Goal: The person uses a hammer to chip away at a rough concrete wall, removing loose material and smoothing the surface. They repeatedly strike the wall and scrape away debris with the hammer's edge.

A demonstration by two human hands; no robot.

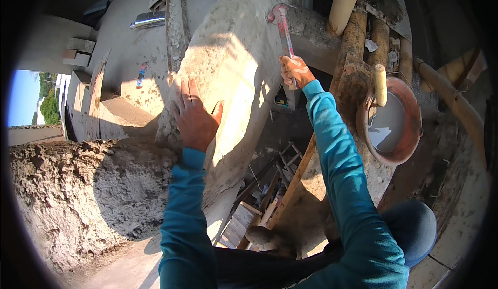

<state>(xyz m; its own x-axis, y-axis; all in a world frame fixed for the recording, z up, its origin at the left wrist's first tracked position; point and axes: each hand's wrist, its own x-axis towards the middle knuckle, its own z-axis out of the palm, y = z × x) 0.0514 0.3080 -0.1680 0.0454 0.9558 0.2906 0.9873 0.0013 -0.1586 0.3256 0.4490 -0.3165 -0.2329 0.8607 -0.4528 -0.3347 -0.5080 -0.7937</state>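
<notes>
My left hand rests palm down on the rough edge of a concrete beam, fingers spread and holding nothing. Sunlight falls in patches across the beam's face beside it. In my right hand is a claw hammer with worn red paint, gripped near the end of its handle. Its head points away from me, close to the beam's far side; whether it touches the concrete I cannot tell. Pale smears mark the back of my right hand.
Right of my right arm, a bucket holds greyish liquid and a wooden-handled tool. Bamboo poles lie and stand beyond it. Below, between beam and plank, a deep gap shows scrap timber. Rough masonry lies left.
</notes>
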